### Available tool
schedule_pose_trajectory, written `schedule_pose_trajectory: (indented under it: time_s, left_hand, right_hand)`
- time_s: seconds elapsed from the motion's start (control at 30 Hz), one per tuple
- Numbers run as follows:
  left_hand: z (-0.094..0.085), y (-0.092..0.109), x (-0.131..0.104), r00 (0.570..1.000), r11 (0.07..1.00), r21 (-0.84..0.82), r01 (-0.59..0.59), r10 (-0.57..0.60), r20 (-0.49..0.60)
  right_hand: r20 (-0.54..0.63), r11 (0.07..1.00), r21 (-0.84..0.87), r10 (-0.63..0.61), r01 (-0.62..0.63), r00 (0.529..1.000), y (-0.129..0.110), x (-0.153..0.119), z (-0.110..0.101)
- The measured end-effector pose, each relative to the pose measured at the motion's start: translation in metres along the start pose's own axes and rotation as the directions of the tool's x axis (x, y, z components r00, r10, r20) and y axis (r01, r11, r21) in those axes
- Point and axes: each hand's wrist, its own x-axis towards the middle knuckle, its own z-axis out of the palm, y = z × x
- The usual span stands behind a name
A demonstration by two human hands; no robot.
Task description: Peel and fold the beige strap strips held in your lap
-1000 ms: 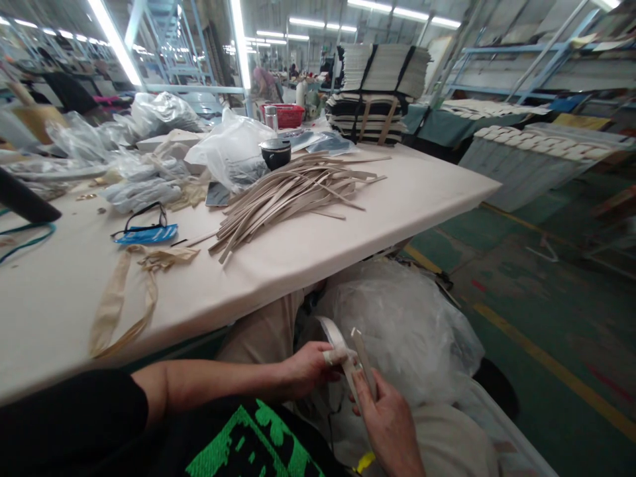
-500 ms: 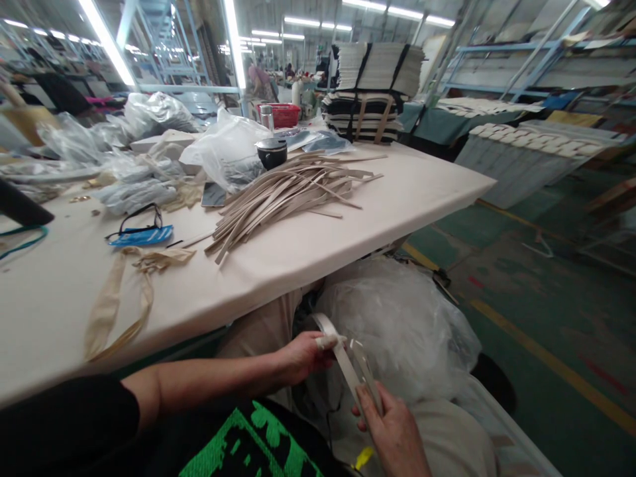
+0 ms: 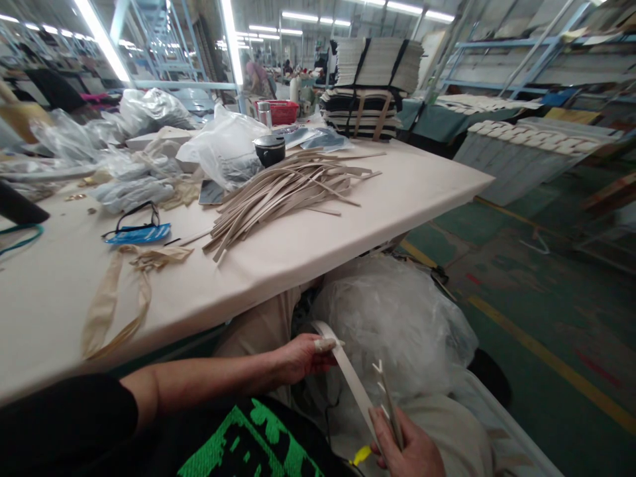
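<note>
A long beige strap (image 3: 354, 385) runs in a curve between my two hands, over my lap. My left hand (image 3: 305, 358) pinches it near its upper bend; a pale wrapping covers one fingertip. Lower right, my right hand (image 3: 405, 444) grips the strap's other stretch between thumb and fingers. The same hand also holds a bundle of narrow beige pieces (image 3: 391, 404) with pale ends standing up, seen edge-on; their exact kind is unclear. On the table above lies a loose pile of similar straps (image 3: 283, 192).
The covered table (image 3: 397, 199) has its edge just beyond my hands. A big clear plastic bag (image 3: 392, 318) bulges below it. On top are a blue packet with glasses (image 3: 139, 232), a tied cloth strip (image 3: 106, 305), a dark lidded pot (image 3: 269, 151) and plastic bags (image 3: 221, 142).
My right hand has moved down and to the right, away from my left hand, so more strap shows between them. The narrow pieces moved with it. My left hand stays nearly in place.
</note>
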Motion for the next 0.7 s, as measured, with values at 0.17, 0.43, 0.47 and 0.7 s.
schedule_pose_trajectory:
  time_s: [0.17,0.43,0.47,0.7]
  left_hand:
    - [0.012,-0.019,-0.008,0.997,0.997,0.066,0.048,-0.051,0.051]
    - [0.017,-0.006,-0.008,0.996,0.987,0.136,-0.088,0.082,0.044]
    - [0.016,-0.001,-0.008,0.997,0.991,0.113,-0.069,0.066,0.032]
    - [0.014,0.004,-0.017,0.957,0.984,0.058,0.169,-0.178,0.230]
  right_hand:
    - [-0.041,0.993,-0.061,-0.101,0.098,0.994,-0.017,0.017,0.016]
    - [-0.114,0.984,0.160,-0.061,0.079,0.992,-0.023,0.026,0.016]
    - [-0.147,0.978,0.199,-0.034,0.064,0.989,-0.018,0.026,0.012]
    - [-0.188,0.919,0.382,-0.028,0.099,0.982,-0.008,0.034,0.004]
